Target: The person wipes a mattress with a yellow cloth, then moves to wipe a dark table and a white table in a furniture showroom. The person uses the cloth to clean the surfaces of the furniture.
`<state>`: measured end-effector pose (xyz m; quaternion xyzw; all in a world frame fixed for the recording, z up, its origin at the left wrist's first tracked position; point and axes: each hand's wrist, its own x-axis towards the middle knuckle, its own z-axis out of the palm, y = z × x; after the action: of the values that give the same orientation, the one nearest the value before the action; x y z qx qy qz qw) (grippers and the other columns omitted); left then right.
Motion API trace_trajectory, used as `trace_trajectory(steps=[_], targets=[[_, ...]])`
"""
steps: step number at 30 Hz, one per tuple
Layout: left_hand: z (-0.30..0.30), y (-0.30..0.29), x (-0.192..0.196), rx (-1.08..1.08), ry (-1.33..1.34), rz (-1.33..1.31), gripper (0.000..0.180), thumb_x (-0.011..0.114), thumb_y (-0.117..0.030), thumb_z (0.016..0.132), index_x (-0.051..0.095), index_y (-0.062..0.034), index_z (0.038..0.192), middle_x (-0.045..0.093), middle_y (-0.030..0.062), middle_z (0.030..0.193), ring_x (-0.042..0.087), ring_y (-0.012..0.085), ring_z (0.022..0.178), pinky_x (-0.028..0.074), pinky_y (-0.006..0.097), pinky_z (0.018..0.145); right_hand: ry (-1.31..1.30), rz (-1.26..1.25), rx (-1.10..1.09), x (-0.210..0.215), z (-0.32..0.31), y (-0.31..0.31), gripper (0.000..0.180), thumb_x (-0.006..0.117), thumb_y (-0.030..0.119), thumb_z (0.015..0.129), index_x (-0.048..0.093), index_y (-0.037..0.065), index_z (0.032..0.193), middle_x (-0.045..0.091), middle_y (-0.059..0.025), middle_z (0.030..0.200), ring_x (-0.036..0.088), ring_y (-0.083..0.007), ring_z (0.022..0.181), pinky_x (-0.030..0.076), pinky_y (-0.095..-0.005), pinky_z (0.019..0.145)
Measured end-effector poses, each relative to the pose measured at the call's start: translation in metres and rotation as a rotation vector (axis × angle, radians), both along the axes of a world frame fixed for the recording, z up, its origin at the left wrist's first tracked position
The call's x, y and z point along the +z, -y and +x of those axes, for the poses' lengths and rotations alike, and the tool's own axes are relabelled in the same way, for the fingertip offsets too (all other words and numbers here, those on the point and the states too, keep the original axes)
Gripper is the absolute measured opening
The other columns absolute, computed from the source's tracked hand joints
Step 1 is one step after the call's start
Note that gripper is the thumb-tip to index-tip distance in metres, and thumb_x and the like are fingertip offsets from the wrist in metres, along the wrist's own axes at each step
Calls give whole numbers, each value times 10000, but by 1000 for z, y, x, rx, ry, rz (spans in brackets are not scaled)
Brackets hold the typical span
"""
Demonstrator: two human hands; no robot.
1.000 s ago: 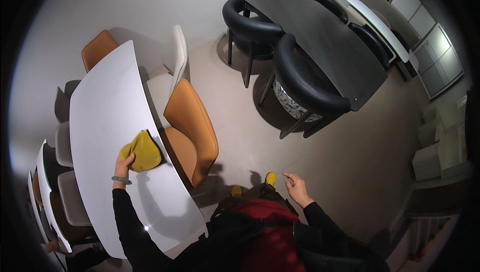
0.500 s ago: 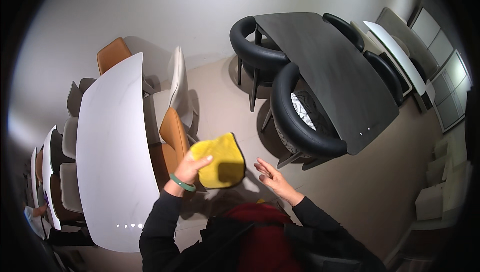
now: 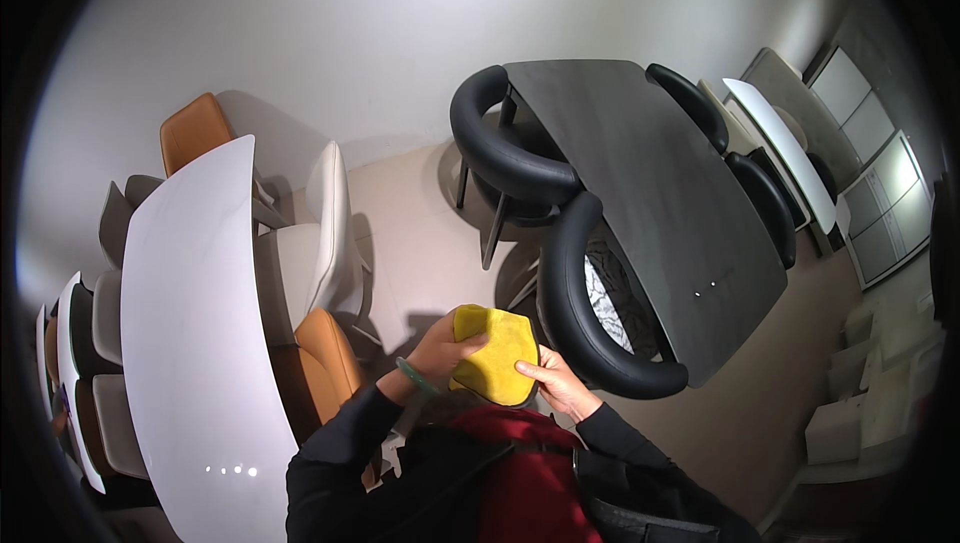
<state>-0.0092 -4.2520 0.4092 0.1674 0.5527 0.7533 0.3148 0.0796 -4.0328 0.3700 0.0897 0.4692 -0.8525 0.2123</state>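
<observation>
Cloth (image 3: 500,351), long axis toward upper left

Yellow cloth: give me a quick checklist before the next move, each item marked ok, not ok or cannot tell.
1. Left hand grips the yellow cloth: ok, thumb on top.
2. Right hand grips its right edge: ok.
3. One hand free: not ok, both hold it.
4. Cloth off the white table: ok.
5. Cloth's underside clean: cannot tell, hidden.
6. Gap to the nearest black chair: cannot tell.

My left hand (image 3: 441,348) and right hand (image 3: 557,383) hold a yellow cloth (image 3: 503,351); a white surface (image 3: 195,283) lies left, a dark surface (image 3: 665,193) ahead, rightward.
</observation>
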Motion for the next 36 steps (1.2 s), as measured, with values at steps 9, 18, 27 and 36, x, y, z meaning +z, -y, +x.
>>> trace_trajectory(steps=[9, 18, 27, 36], targets=[[-83, 6, -20, 200, 235, 32, 391, 550, -219, 962, 464, -28, 1292, 581, 63, 1196, 551, 140, 1095, 462, 300, 905, 22, -53, -101, 34, -106, 3, 377, 616, 114, 931, 509, 62, 1289, 605, -53, 1233, 587, -157, 1112, 473, -325, 960], [-149, -24, -28, 379, 399, -91, 395, 477, -267, 989, 441, -76, 1333, 544, 83, 1242, 538, 193, 1119, 451, 372, 934, 47, -192, -69, 25, -210, -33, 351, 608, 129, 931, 520, 54, 1262, 609, -80, 1210, 612, -193, 1083, 512, -354, 920], [-224, -33, -14, 383, 374, -180, 342, 513, -239, 981, 495, -91, 1289, 580, 58, 1192, 576, 162, 1045, 463, 320, 898, 68, -282, -110, 21, -306, -51, 450, 603, 128, 923, 465, 85, 1349, 590, -87, 1246, 596, -225, 1112, 492, -380, 944], [-310, -48, -33, 152, 449, -169, 292, 499, -253, 988, 550, -76, 1214, 613, 64, 1129, 606, 165, 984, 482, 290, 862, 15, -220, -376, 15, -365, -71, 425, 609, 108, 918, 487, 81, 1324, 584, -81, 1267, 574, -236, 1149, 466, -393, 983]])
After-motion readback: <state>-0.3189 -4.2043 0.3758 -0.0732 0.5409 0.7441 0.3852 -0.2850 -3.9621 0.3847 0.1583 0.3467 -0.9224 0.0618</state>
